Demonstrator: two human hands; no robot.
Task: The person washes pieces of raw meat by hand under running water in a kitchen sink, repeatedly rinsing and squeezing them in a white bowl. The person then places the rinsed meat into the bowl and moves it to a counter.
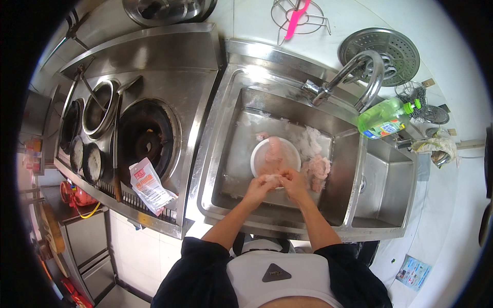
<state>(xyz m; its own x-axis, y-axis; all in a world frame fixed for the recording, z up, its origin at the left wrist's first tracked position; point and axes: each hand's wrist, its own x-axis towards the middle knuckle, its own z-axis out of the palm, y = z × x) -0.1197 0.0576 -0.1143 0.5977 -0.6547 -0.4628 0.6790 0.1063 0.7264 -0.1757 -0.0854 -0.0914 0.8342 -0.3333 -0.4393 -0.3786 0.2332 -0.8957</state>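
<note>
Both my left hand point(259, 188) and my right hand point(294, 184) pinch a pale pink piece of raw meat point(274, 178) between their fingertips, over the near rim of a round white bowl point(253, 161). More pink raw meat point(274, 150) lies in the bowl. The bowl sits in a large steel sink basin point(235, 154). To its right rests a heap of pink meat point(317, 171), with whitish, fluffy-looking stuff point(310, 142) behind it. A small pink piece point(262, 135) is just behind the bowl's left side. The exact kind of meat cannot be told.
A curved faucet point(375, 77) rises behind the sink, beside a green detergent bottle point(385, 115). A smaller basin point(385, 184) adjoins on the right. Left stands a steel wok stove point(185, 100) with a printed packet point(150, 186) across its near edge. A pink peeler point(296, 19) lies on a wire rack.
</note>
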